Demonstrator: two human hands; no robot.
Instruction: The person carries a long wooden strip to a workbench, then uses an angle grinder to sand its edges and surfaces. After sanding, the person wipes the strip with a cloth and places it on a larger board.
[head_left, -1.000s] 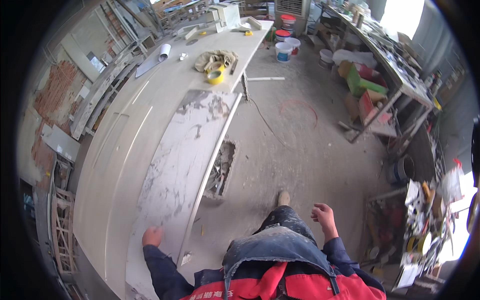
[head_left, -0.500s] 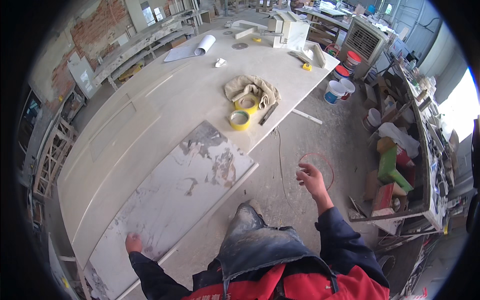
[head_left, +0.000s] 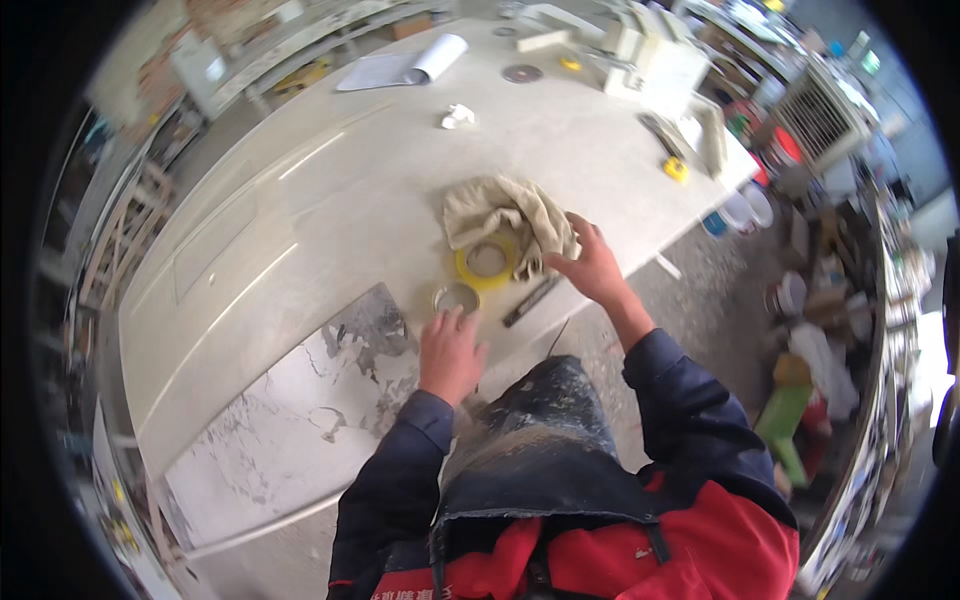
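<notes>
My left hand (head_left: 452, 352) reaches over the near edge of a yellow tape roll (head_left: 458, 297), fingers stretched out and slightly blurred. Whether they touch the roll I cannot tell. My right hand (head_left: 597, 270) is open at the right edge of a crumpled beige cloth (head_left: 505, 213), thumb and fingers apart; contact with the cloth is unclear. A second yellow tape roll (head_left: 487, 262) lies against the cloth. Between my hands, near the table edge, rests a dark, narrow tool (head_left: 531, 302). A marbled grey-white stone slab (head_left: 290, 425) lies on the table to the left.
The large pale table (head_left: 330, 215) also bears a partly rolled paper sheet (head_left: 425, 65), a crumpled white scrap (head_left: 458, 116), a dark disc (head_left: 522, 73), a yellow tape measure (head_left: 675, 168) and a pale box-like block (head_left: 655, 55). Buckets and cluttered boxes stand at the right.
I have moved closer to the table. My left hand has left the slab and gone right to the tape roll. My right hand has come from over the floor to the cloth.
</notes>
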